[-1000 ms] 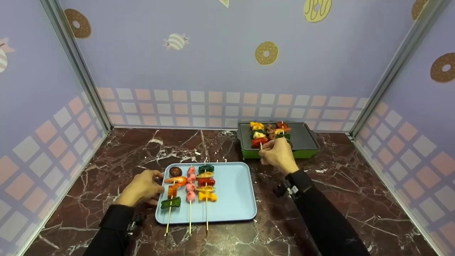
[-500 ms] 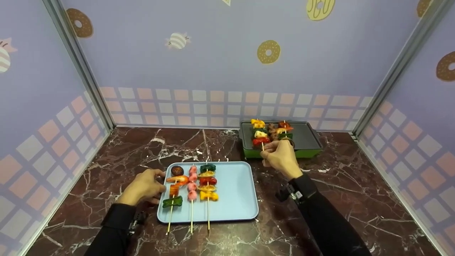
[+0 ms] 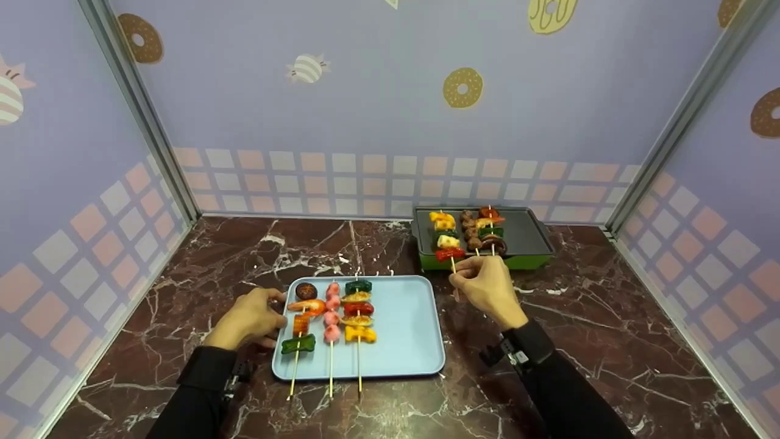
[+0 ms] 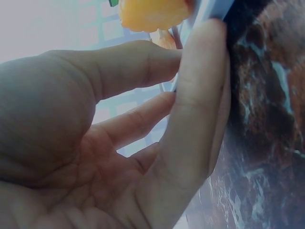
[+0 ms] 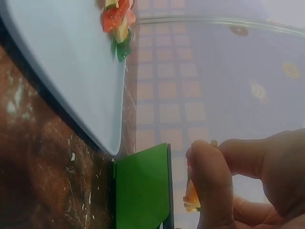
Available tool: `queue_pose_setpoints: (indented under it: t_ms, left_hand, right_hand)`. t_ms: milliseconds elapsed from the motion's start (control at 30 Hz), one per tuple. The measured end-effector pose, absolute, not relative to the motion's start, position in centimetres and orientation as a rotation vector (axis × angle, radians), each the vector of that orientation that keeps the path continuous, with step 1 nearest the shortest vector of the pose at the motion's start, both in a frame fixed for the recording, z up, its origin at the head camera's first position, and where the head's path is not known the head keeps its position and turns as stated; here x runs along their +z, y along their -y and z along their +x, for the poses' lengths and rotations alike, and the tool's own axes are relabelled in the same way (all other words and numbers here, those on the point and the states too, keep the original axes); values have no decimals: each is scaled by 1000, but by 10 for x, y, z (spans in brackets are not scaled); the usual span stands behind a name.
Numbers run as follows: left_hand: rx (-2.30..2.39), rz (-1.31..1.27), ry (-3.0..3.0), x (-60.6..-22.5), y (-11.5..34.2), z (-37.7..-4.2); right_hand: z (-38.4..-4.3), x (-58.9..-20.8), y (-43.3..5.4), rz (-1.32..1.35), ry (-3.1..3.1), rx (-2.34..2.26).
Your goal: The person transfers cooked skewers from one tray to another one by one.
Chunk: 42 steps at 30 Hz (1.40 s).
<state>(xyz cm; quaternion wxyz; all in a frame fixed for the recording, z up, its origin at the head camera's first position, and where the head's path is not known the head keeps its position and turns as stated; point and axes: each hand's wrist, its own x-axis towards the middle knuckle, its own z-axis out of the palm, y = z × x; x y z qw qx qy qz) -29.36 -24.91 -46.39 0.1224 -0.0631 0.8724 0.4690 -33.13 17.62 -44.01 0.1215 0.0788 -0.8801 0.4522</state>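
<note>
My right hand pinches the bare stick end of a kebab skewer with yellow, green, white and red pieces. The skewer's food end lies over the left part of a green grill with a dark plate, red piece at its front rim. In the right wrist view, thumb and forefinger meet on the stick. My left hand grips the left rim of a light blue tray. Three skewers rest there: one with shrimp and green pepper, one with pink balls, one with mixed vegetables.
Beside the held skewer, a meatball skewer and another with a mushroom piece lie on the grill. The dark marbled tabletop is bounded by patterned walls at the back and both sides.
My right hand has drawn the skewer slightly toward me across the grill, uncovering the mushroom piece beside it. The left hand stays at the tray's rim.
</note>
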Motion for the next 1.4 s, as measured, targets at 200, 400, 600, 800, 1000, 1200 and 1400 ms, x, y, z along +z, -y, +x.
queue_pose_setpoints:
  t_ms: [200, 400, 600, 800, 1000, 1200, 1400]
  left_hand:
    - [1375, -195, -2550, -465, 249, -296]
    - [1378, -198, -2538, -465, 249, -294]
    - [1380, -191, -2547, -465, 249, -292]
    - [1381, -192, -2536, -464, 249, -291]
    - [1360, -195, -2538, -463, 249, -292]
    - [1371, -187, -2536, -463, 250, -291]
    - [1369, -176, -2543, -463, 250, -292]
  right_hand:
    - [-328, -440, -176, 221, 2565, 1288]
    - [-324, -443, -176, 203, 2573, 1295]
    - [-317, -443, -174, 237, 2542, 1310]
    - [-308, -445, -171, 266, 2540, 1334]
    - [-302, -444, -168, 293, 2531, 1333]
    - [-297, -443, -164, 316, 2515, 1372]
    - [-292, -443, -160, 338, 2511, 1379]
